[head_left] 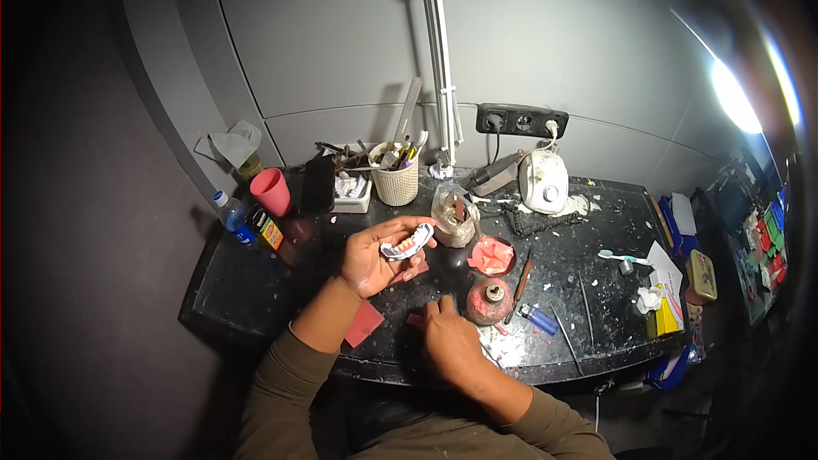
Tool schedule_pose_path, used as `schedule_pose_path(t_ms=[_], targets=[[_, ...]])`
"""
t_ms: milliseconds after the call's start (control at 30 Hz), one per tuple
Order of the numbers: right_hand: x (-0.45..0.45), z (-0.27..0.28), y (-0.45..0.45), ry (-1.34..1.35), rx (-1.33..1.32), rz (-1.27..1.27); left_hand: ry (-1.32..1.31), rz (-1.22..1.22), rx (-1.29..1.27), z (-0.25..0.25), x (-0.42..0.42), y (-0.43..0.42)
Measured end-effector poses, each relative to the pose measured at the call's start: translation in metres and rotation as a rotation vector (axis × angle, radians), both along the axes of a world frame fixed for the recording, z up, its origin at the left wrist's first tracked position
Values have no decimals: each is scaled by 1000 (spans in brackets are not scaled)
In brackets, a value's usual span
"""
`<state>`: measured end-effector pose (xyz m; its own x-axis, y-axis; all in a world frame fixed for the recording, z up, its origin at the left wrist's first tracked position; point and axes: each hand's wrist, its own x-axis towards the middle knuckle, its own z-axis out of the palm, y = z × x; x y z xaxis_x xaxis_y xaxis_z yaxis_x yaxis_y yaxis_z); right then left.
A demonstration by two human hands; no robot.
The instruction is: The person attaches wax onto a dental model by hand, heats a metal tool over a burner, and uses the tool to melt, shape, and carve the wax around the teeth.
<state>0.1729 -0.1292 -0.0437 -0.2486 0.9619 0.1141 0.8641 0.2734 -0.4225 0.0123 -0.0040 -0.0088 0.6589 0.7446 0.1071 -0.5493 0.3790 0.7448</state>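
My left hand (375,257), palm up, holds a plaster dental model (406,244) with a row of teeth set in pink wax. Its fingers curl round the model above the bench. Lower and to the right, my right hand (452,336) is down at the bench top with its fingers bent together. A small pink wax piece (415,321) shows beside those fingertips; what they grip is hidden. A larger pink wax sheet (364,324) lies below my left wrist, and another bit of wax (411,272) lies under my left fingers.
Right of my hands stand a glass burner (490,301), a dish of pink wax scraps (492,255), a wax knife (525,274) and a blue lighter (538,319). Behind are a plastic bag (454,217), a tool cup (396,183), a white control box (544,181) and a pink cup (271,192).
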Motion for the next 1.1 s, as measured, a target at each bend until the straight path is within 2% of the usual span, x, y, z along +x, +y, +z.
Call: schedule_pose_path(t_ms=[400, 633, 733, 833, 933, 1000, 1100], targets=[[4, -1, 3, 102, -69, 43, -26, 99, -36, -5, 1, 3], [4, -11, 5, 165, -53, -7, -88, 76, -66, -3, -2, 1], [5, -3, 2, 132, -73, 65, -78, 149, -32, -10, -1, 4], [5, 10, -6, 210, -100, 41, -68, 219, 45, -8, 1, 0], [18, 22, -13, 313, 3, 145, -98, 200, 95, -7, -1, 0], [32, 29, -15, 574, 43, 267, -106, 196, 96, -5, 0, -2], [53, 50, -26, 631, 32, 182, -75, 158, 88, -8, -4, 1]])
